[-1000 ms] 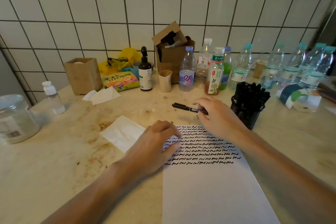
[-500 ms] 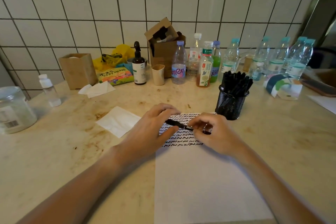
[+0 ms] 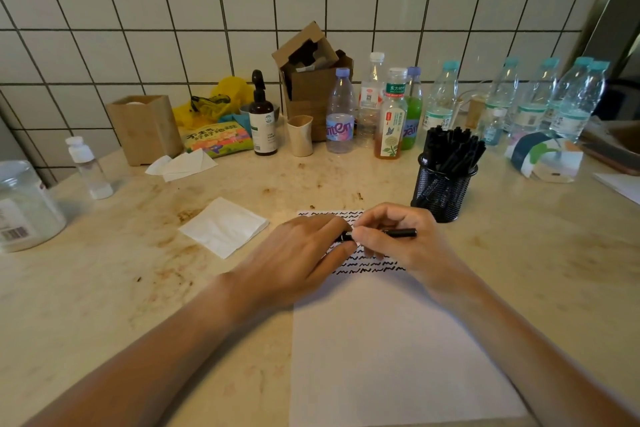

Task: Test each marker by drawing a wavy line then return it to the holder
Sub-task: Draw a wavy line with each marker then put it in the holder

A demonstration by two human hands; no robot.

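Where the hands were apart, both grip one marker (image 3: 398, 233) now

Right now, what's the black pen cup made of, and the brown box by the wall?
The pen cup looks like black metal mesh: you can see tiny holes through its wall. The brown box looks like plain matte cardboard, with bent, folded flaps.
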